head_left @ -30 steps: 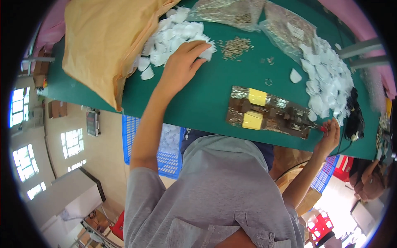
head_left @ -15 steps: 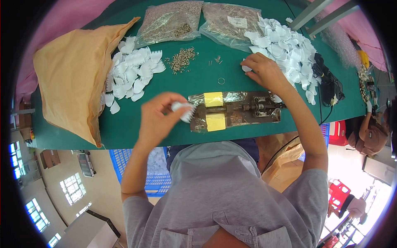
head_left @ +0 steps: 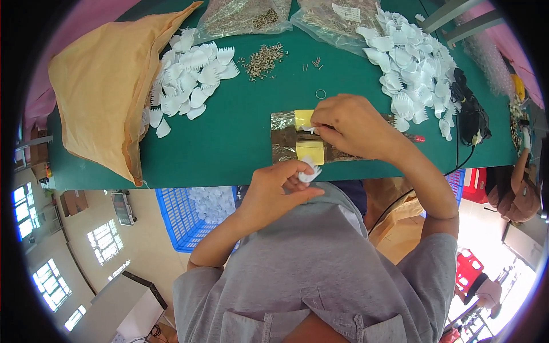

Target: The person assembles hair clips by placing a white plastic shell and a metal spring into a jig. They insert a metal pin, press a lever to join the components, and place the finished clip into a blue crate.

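Note:
My left hand (head_left: 273, 191) is closed on a white toothed hair-claw half (head_left: 309, 172) by the table's front edge. Over the jig my right hand (head_left: 351, 126) pinches another white piece (head_left: 308, 130), mostly covered by its fingers. The jig (head_left: 283, 137) is a dark, tape-wrapped plate with two yellow patches (head_left: 310, 152). My right hand and forearm hide its right part, where a red tip (head_left: 420, 138) shows.
White hair-claw halves lie in a left pile (head_left: 189, 80) and a right pile (head_left: 414, 68). Small metal springs (head_left: 264, 62), several pins (head_left: 317, 63) and a ring (head_left: 321, 94) lie beyond the jig. A brown paper bag (head_left: 103, 97) stands left; a black cable bundle (head_left: 472, 108) lies right.
My right hand has come from the right pile to the jig with a white piece. My left hand has moved right and nearer to me, still holding its piece. The view has shifted slightly.

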`<state>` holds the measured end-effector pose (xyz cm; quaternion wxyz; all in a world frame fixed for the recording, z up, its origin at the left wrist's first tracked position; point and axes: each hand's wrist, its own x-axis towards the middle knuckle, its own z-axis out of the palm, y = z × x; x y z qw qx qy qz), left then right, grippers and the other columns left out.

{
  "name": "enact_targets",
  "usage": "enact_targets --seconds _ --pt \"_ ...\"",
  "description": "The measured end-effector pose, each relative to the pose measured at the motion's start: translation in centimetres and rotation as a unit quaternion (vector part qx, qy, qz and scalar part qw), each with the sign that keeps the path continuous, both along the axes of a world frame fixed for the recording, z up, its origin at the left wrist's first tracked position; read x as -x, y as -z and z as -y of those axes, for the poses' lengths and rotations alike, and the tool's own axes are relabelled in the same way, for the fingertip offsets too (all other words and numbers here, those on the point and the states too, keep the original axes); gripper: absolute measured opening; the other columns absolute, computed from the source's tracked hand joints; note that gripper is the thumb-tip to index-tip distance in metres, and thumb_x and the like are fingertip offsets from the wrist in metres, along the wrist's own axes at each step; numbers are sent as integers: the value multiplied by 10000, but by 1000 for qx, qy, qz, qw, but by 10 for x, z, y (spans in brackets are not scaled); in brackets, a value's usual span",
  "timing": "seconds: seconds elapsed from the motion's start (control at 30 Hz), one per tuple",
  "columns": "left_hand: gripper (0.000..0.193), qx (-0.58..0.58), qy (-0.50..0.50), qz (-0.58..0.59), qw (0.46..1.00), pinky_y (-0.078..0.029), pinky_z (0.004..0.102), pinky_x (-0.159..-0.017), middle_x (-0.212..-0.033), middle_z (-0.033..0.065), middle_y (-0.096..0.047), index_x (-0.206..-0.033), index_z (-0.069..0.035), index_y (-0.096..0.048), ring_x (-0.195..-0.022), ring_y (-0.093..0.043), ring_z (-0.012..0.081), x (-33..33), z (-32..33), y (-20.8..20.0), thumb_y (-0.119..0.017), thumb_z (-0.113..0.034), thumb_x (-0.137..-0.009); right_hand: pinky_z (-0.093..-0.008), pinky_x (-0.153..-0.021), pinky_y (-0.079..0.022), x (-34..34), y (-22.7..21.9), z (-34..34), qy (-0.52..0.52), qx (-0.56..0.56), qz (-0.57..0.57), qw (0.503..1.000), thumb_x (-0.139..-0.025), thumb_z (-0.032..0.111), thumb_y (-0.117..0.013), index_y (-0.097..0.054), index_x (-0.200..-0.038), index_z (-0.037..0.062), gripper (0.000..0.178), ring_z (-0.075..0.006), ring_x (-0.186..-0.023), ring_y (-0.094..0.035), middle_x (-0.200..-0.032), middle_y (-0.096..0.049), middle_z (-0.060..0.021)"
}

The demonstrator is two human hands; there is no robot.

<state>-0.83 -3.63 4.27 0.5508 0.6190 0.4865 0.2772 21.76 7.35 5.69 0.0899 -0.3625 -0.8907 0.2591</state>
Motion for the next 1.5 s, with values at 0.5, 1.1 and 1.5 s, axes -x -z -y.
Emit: enact_targets --seconds 0.5,1.1,1.5 --pt "150 -379 -32 -254 889 -491 374 -511 -722 74 -693 -1067 -85 -698 -555 -655 268 -11 -29 28 -756 -165 -955 -310 -738 -544 2 19 13 108 162 -156 968 -941 89 -742 -775 -1026 5 124 -188 -812 -692 -929 -725 -85" --pt "113 -434 109 -331 831 -462 374 -547 -724 25 -632 -952 -112 -633 -608 -642 231 -6 -49 27 -716 -149 -885 -291 -762 -545 2 27 18 158 206 -213 942 -944 71 -738 -767 -1038 -11 128 -154 -833 -690 -942 -729 -78" --pt "719 -279 2 -150 948 -436 428 -1041 -1162 25 -748 -1428 -92 -547 -1190 -580 302 4 -63 36 -878 -146 -793 -390 -786 -508 7 24 42 127 -125 -217 960 -821 71 -811 -756 -977 60 166 -271 -886 -659 -956 -719 -49"
